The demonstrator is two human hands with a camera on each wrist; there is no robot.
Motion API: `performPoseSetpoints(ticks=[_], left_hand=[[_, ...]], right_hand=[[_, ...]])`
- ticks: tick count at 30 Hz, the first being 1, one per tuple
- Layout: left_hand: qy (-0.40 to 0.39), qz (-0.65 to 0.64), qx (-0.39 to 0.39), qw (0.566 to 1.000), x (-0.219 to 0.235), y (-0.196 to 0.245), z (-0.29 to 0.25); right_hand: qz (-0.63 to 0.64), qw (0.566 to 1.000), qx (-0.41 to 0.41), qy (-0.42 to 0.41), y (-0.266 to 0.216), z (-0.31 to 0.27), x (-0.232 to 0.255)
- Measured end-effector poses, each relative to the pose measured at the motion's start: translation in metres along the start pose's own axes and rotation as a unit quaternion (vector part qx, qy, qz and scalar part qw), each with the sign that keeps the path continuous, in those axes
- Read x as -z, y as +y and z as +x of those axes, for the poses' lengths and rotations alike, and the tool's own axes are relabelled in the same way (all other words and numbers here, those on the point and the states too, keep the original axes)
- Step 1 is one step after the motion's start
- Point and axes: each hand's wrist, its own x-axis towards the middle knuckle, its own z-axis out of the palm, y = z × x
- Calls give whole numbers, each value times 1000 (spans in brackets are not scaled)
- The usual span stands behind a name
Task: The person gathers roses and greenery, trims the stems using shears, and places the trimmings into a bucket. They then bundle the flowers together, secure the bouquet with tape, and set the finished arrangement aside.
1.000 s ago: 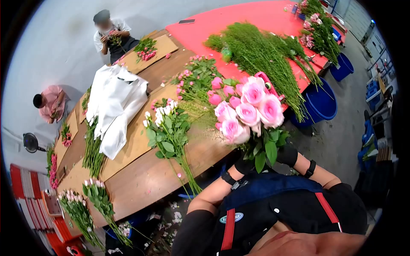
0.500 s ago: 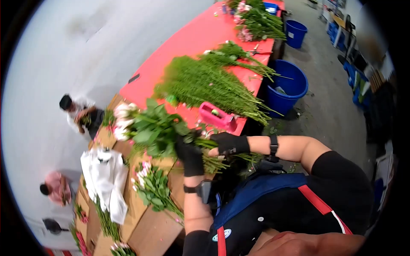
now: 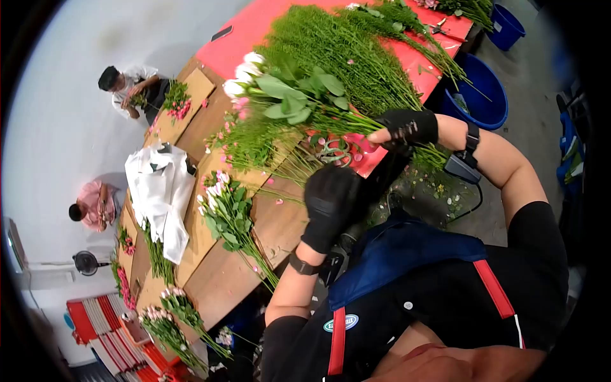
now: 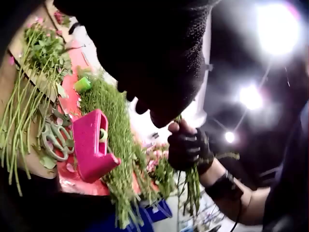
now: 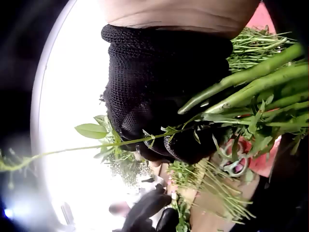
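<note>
My right hand (image 3: 407, 130), in a black glove with the thumb tip bare, grips the stems (image 3: 356, 121) of a bouquet. Its pale roses (image 3: 245, 73) and broad leaves (image 3: 289, 99) point left over the table. Cut stem ends (image 5: 212, 92) stick out beside the fist in the right wrist view. My gloved left hand (image 3: 331, 204) is off the bouquet, below its stems, with loosely bent fingers and nothing held. Near it on the table lie scissors (image 4: 57, 141) with pale green handles and a pink tape dispenser (image 4: 91, 147).
Long feathery greenery (image 3: 337, 57) covers part of the red tabletop (image 3: 248, 28). White-flowered stems (image 3: 229, 216) and a white cloth (image 3: 159, 191) lie on the brown table (image 3: 219, 286). Blue buckets (image 3: 480, 92) stand at the right edge. Two people work at the far side.
The bouquet, first with blooms facing me, has tipped over to point left. My left hand has let go of it and drawn down. My right hand still holds the stems.
</note>
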Motion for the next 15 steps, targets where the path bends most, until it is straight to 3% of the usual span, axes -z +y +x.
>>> performPoseSetpoints(ticks=[1,3,5,6,7,9,11,12,13,14,15], left_hand=[[27,85,-131,987,0,18,11],[20,114,-137,984,0,39,38],[-84,125,-72,986,-7,41,58],[-134,134,-40,981,-11,41,68],[-263,96,26,960,-26,33,62],[-224,77,59,970,-65,24,43],[-204,60,107,971,-87,17,36],[-205,50,137,968,-93,13,37],[-206,38,168,963,-100,9,39],[-217,8,196,956,-106,6,41],[-228,3,202,953,-112,6,44]], right_hand=[[-6,999,-49,-7,5,-6,1],[-58,996,-32,-67,24,-13,1],[-66,979,-29,-189,24,-23,-9],[-74,978,-48,-189,30,-23,-9],[-81,976,-66,-189,36,-23,-8],[-139,961,-87,-221,68,-6,13],[-424,893,-23,-149,62,9,33],[-451,889,19,-83,80,20,43],[-382,924,22,-18,76,27,46],[-248,967,-51,31,72,41,45],[-198,974,-69,90,84,60,50]])
